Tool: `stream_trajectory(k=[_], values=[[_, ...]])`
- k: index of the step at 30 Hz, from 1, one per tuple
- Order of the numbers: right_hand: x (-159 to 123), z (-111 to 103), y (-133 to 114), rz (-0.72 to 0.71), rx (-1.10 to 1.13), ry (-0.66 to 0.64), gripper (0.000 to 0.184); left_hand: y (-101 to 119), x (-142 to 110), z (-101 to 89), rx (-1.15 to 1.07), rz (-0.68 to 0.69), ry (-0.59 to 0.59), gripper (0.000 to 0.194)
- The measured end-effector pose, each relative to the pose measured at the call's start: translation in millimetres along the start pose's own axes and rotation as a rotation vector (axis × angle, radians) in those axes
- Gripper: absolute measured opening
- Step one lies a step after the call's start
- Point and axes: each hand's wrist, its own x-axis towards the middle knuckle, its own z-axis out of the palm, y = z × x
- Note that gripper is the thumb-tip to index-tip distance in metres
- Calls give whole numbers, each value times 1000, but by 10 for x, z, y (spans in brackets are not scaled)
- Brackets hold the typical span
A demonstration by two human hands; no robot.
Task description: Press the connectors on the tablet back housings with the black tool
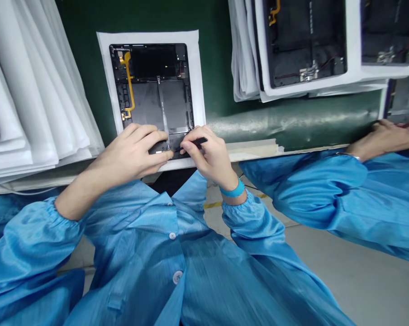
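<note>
An opened tablet back (153,86), black inside with a yellow flex cable along its left side, lies on a white foam sheet (197,68) on the green bench. My left hand (133,151) rests with curled fingers on the tablet's near edge and presses there. My right hand (209,154) pinches a thin black stick-like tool (194,142) whose tip lies at the same near edge. Both hands almost touch over the bottom of the device.
A stack of white foam sheets (31,90) fills the left. More opened tablets on foam (306,45) lie at the upper right. A co-worker's blue sleeve (326,190) and hand (384,136) reach in from the right. The bench edge (259,147) runs across the middle.
</note>
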Motion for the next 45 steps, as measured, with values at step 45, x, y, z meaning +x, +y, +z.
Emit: stream_trajectory(k=[45], values=[[45, -78, 91, 159, -147, 5, 50, -148, 173, -120, -104, 112, -86, 34]])
